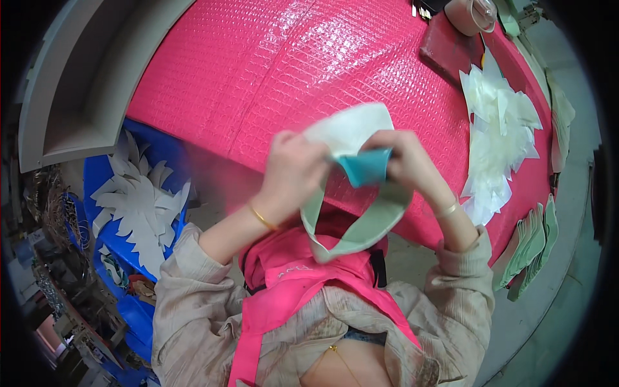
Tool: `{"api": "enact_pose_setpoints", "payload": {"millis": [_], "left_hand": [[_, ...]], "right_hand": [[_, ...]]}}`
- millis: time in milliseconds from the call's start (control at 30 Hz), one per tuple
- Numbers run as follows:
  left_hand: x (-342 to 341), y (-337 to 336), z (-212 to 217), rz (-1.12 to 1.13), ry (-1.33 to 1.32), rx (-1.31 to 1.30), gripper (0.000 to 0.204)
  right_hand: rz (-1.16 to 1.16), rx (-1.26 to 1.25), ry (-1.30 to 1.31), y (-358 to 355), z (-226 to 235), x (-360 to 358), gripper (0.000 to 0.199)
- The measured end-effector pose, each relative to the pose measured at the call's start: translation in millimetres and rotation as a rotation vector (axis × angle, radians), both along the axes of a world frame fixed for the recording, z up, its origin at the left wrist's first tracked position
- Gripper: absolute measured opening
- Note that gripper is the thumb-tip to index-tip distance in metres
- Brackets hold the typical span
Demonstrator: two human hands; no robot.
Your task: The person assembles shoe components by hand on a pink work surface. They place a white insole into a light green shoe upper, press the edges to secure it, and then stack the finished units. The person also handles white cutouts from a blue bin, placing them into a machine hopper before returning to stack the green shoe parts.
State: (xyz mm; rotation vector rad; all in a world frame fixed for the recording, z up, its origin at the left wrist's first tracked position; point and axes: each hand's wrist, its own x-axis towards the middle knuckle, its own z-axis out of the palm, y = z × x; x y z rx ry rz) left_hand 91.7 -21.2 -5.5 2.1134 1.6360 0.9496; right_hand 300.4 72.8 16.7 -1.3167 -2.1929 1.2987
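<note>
Above the near edge of the pink-covered table, I hold a curved band (364,233) bent into a loop. Its lower part looks pale green, its upper part (361,122) white. My left hand (293,166) is closed on the band's left side, slightly smeared by motion. My right hand (407,161) is closed at the other side, its fingers pinching a small teal piece (366,168) against the band. Whether the teal piece is joined to the band I cannot tell. Both hands are close together in front of my pink apron (284,261).
A pile of thin whitish sheets (496,129) lies on the pink table cover (258,77) at right. Pale green pieces (530,248) hang beyond the right edge. At left, a blue chair (132,222) bears white cut strips (145,200). A grey box-like frame (90,84) stands far left.
</note>
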Motion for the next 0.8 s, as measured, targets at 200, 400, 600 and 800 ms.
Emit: {"api": "enact_pose_setpoints", "payload": {"millis": [200, 400, 600, 800], "left_hand": [[-17.1, 11.8, -12.3, 0.356, -0.524, -0.004, 0.035], [14.1, -52.1, 23.4, -0.237, -0.066, 0.052, 0.026], [-4.2, -66.4, -13.6, -0.156, -0.864, -0.45, 0.03], [38.2, -61.8, -4.6, 0.005, -0.202, -0.039, 0.021]], "right_hand": [[-0.192, -0.291, 0.344, 17.9, -26.9, -3.8, 0.023], [-0.066, -0.161, 0.298, 36.4, -7.5, -32.9, 0.023], [-0.048, -0.285, 0.228, 79.0, -14.7, -30.1, 0.02], [0.523, 0.718, -0.14, 52.9, 26.9, -59.3, 0.039]]}}
